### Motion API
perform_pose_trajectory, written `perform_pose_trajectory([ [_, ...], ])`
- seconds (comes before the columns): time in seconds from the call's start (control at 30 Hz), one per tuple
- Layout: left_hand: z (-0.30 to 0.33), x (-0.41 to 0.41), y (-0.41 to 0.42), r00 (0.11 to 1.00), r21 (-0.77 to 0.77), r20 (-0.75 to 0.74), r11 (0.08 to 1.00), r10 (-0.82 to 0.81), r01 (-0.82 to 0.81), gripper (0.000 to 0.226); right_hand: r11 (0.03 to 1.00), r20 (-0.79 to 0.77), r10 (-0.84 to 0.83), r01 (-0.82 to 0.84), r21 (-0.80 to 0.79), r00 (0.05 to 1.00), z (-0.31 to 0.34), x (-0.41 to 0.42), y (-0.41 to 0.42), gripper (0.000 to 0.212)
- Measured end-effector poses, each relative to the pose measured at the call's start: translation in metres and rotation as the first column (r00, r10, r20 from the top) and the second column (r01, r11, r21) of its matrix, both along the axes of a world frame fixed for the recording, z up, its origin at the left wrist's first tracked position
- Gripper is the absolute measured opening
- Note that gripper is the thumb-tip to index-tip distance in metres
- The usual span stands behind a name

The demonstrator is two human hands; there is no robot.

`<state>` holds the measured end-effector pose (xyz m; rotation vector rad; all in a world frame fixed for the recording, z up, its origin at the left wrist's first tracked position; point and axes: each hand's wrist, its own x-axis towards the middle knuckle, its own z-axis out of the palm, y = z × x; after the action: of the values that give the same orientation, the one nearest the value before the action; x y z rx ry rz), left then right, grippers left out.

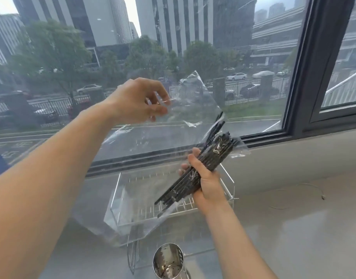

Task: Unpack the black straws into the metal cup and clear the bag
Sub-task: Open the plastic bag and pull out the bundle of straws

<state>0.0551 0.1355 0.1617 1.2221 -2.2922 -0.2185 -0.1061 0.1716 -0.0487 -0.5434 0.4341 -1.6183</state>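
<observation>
Straws (195,174) slant down-left in the right hand's (208,184) wrapped fingers, above the cup (168,260); left fingers (159,110) pinch the bag (185,109).

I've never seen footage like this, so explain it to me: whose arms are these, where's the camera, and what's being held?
There is no machine: a person wears one wide-angle camera on the head, looking down past both bare arms at a pale counter beside a window. The left hand pinches a large clear plastic bag. The right hand grips a bundle of thin black straws, partly wrapped in clear film. Below stand a clear plastic box with a wire rack and, nearest the camera, a perforated shiny metal cup. No straws show in it.
</observation>
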Motion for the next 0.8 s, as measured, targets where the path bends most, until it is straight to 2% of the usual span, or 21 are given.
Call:
perform_pose_trajectory([
  [0.13, -0.044, 0.034, -0.003, 0.971, 0.053, -0.230, 0.997, 0.064, -0.053, 0.011, 0.977, -0.259, -0.196, 0.212, 0.032, 0.946, -0.006, -0.005, 0.001, 0.022],
  [0.27, -0.117, 0.071, 0.003, 0.898, 0.154, -0.415, 0.984, 0.145, -0.088, 0.011, 0.951, -0.453, -0.268, 0.308, 0.016, 0.851, -0.027, 0.006, 0.008, 0.027],
  [0.33, -0.151, 0.086, 0.009, 0.851, 0.224, -0.493, 0.972, 0.180, -0.075, 0.019, 0.947, -0.528, -0.274, 0.322, -0.001, 0.804, -0.037, 0.013, 0.010, 0.026],
  [0.43, -0.201, 0.104, 0.023, 0.818, 0.318, -0.523, 0.945, 0.239, -0.073, 0.038, 0.944, -0.638, -0.267, 0.329, -0.023, 0.722, -0.053, 0.025, 0.013, 0.014],
  [0.5, -0.230, 0.112, 0.030, 0.783, 0.361, -0.557, 0.930, 0.279, -0.075, 0.042, 0.944, -0.684, -0.259, 0.328, -0.030, 0.682, -0.065, 0.031, 0.014, 0.011],
  [0.63, -0.273, 0.114, 0.039, 0.658, 0.404, -0.663, 0.911, 0.356, -0.085, 0.030, 0.950, -0.727, -0.244, 0.310, -0.046, 0.642, -0.086, 0.040, 0.013, 0.015],
  [0.8, -0.302, 0.109, 0.046, 0.562, 0.428, -0.720, 0.898, 0.407, -0.102, 0.023, 0.963, -0.743, -0.184, 0.269, -0.006, 0.643, -0.109, 0.045, 0.013, 0.018],
])
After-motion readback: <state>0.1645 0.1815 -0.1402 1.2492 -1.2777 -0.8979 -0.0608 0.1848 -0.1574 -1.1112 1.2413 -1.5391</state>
